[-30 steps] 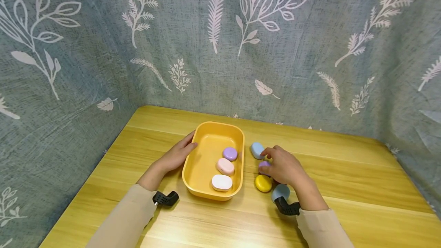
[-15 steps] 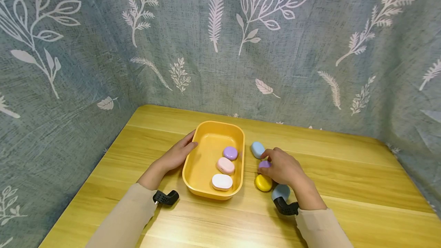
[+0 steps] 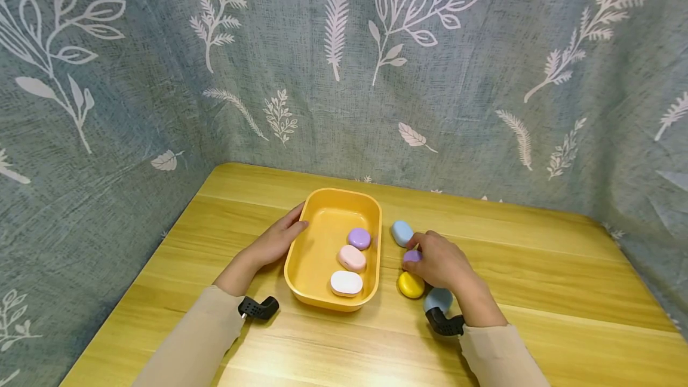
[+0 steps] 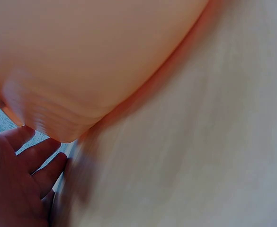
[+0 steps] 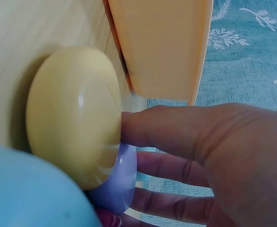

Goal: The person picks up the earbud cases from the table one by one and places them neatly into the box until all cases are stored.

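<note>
My left hand (image 3: 275,242) holds the left side of an orange-yellow box (image 3: 301,267), thumb at the rim, fingers along the outer wall. Inside lie a purple (image 3: 359,238), a pink (image 3: 352,258) and a white (image 3: 346,283) smooth, rounded piece. Right of the box, my right hand (image 3: 438,258) pinches a purple pebble-shaped piece (image 3: 412,256), partly hidden by the fingers. In the right wrist view, the thumb (image 5: 162,125) is right at the yellow rounded piece (image 5: 74,113), with other fingers (image 5: 171,203) against the purple one (image 5: 120,184).
A light blue oval piece (image 3: 401,233) lies just beyond the right hand. A grey-blue one (image 3: 438,300) sits under the right wrist's black camera mount (image 3: 445,322). The wooden table (image 3: 564,291) meets a leaf-patterned curtain (image 3: 457,106) at the back and left.
</note>
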Demonstrator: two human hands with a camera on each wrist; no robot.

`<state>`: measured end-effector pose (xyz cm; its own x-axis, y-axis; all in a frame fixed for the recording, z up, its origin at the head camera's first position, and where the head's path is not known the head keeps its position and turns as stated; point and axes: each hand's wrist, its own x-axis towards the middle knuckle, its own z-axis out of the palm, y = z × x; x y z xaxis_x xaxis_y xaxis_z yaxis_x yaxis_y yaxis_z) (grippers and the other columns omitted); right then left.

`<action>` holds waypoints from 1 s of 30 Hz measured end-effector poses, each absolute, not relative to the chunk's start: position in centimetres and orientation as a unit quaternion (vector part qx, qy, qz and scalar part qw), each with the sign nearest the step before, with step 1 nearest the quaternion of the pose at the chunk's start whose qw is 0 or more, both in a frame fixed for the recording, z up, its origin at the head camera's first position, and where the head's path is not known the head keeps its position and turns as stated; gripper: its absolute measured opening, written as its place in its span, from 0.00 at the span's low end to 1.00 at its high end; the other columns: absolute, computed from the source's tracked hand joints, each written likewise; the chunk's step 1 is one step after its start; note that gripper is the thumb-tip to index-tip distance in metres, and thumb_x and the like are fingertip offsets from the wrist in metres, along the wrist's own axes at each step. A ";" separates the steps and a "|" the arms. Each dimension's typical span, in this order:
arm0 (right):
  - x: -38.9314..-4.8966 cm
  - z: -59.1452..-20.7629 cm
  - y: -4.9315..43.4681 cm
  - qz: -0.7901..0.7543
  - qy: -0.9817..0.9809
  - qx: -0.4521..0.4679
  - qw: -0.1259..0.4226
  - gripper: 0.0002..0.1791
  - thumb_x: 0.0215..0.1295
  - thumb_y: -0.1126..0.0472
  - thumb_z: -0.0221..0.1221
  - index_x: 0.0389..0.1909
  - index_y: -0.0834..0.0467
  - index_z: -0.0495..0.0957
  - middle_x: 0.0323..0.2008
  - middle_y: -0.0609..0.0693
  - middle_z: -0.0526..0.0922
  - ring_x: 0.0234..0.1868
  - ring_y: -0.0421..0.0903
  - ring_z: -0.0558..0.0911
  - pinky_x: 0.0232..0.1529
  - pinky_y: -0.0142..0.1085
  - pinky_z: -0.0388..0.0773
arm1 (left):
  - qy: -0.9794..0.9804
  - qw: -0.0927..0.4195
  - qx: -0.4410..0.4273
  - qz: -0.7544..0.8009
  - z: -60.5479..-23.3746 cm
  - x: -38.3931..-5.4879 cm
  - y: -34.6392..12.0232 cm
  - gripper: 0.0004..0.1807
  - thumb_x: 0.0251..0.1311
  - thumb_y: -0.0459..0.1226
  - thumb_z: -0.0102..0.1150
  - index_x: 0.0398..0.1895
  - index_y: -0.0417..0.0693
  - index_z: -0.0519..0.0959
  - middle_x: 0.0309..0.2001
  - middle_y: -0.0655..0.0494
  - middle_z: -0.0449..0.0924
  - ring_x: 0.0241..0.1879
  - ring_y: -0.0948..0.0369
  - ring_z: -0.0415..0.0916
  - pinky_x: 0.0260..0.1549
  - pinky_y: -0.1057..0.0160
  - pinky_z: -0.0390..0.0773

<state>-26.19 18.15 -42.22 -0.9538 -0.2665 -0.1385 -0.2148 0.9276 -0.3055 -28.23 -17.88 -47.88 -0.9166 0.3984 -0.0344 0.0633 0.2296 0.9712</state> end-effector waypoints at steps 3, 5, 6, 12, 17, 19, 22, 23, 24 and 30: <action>-26.2 -42.2 18.2 -0.147 0.977 -0.124 0.088 0.19 0.63 0.51 0.69 0.51 0.57 0.84 0.41 0.53 0.80 0.35 0.48 0.77 0.35 0.40 0.73 | 0.770 0.141 0.149 0.605 -47.9 -28.2 -17.9 0.33 0.84 0.46 0.38 0.86 0.63 0.44 0.85 0.56 0.45 0.79 0.51 0.60 0.73 0.44 0.68; -26.2 -42.2 18.2 -0.147 0.977 -0.125 0.087 0.20 0.64 0.51 0.69 0.52 0.57 0.84 0.41 0.53 0.80 0.35 0.48 0.77 0.35 0.40 0.74 | 0.770 0.141 0.146 0.605 -47.9 -28.2 -17.9 0.33 0.84 0.47 0.38 0.86 0.63 0.44 0.85 0.56 0.45 0.79 0.51 0.60 0.73 0.44 0.68; -26.2 -42.2 18.2 -0.147 0.977 -0.126 0.086 0.20 0.64 0.51 0.69 0.52 0.57 0.84 0.41 0.53 0.80 0.35 0.48 0.77 0.36 0.41 0.74 | 0.770 0.141 0.146 0.605 -47.9 -28.2 -17.9 0.33 0.84 0.47 0.38 0.86 0.63 0.44 0.85 0.56 0.44 0.79 0.51 0.60 0.73 0.44 0.68; -26.3 -42.0 18.3 -0.149 0.977 -0.135 0.074 0.19 0.64 0.52 0.69 0.52 0.58 0.84 0.41 0.54 0.80 0.36 0.48 0.77 0.38 0.43 0.76 | 0.771 0.143 0.144 0.604 -47.8 -28.2 -17.9 0.33 0.84 0.47 0.38 0.86 0.64 0.44 0.85 0.57 0.44 0.78 0.51 0.62 0.72 0.45 0.69; -26.4 -41.9 18.4 -0.153 0.976 -0.140 0.070 0.20 0.64 0.53 0.69 0.52 0.59 0.84 0.41 0.55 0.80 0.36 0.48 0.77 0.39 0.43 0.76 | 0.769 0.143 0.145 0.605 -47.8 -28.2 -17.9 0.33 0.84 0.47 0.38 0.86 0.64 0.44 0.85 0.57 0.44 0.78 0.51 0.60 0.73 0.44 0.68; -26.4 -41.8 18.4 -0.154 0.975 -0.143 0.068 0.20 0.64 0.53 0.69 0.52 0.59 0.84 0.40 0.55 0.80 0.36 0.48 0.77 0.39 0.43 0.76 | 0.768 0.142 0.147 0.606 -47.8 -28.2 -17.9 0.33 0.84 0.47 0.38 0.86 0.64 0.43 0.85 0.57 0.44 0.79 0.51 0.60 0.73 0.44 0.68; -26.4 -41.7 18.4 -0.153 0.975 -0.146 0.064 0.19 0.63 0.53 0.69 0.51 0.59 0.84 0.41 0.55 0.80 0.36 0.48 0.77 0.40 0.44 0.77 | 0.768 0.142 0.148 0.607 -47.8 -28.2 -17.9 0.33 0.84 0.47 0.38 0.86 0.63 0.43 0.85 0.56 0.44 0.79 0.51 0.60 0.73 0.44 0.67; -26.4 -41.7 18.4 -0.153 0.975 -0.147 0.063 0.19 0.63 0.53 0.69 0.51 0.59 0.84 0.41 0.55 0.80 0.36 0.48 0.77 0.40 0.44 0.77 | 0.768 0.142 0.148 0.606 -47.8 -28.2 -17.8 0.33 0.84 0.47 0.38 0.86 0.63 0.43 0.85 0.56 0.44 0.79 0.51 0.59 0.74 0.44 0.67; -26.4 -41.6 18.4 -0.153 0.975 -0.147 0.062 0.19 0.63 0.53 0.69 0.51 0.59 0.83 0.41 0.55 0.80 0.37 0.48 0.77 0.40 0.44 0.77 | 0.768 0.142 0.148 0.606 -47.8 -28.2 -17.8 0.33 0.84 0.47 0.38 0.86 0.63 0.43 0.85 0.56 0.44 0.79 0.51 0.59 0.74 0.44 0.66; -26.2 -41.5 18.4 -0.157 0.975 -0.149 0.059 0.18 0.63 0.53 0.70 0.51 0.57 0.84 0.44 0.55 0.80 0.38 0.48 0.78 0.42 0.45 0.78 | 0.772 0.141 0.148 0.602 -47.8 -28.2 -17.8 0.33 0.84 0.48 0.38 0.86 0.64 0.43 0.85 0.56 0.45 0.79 0.51 0.59 0.74 0.44 0.66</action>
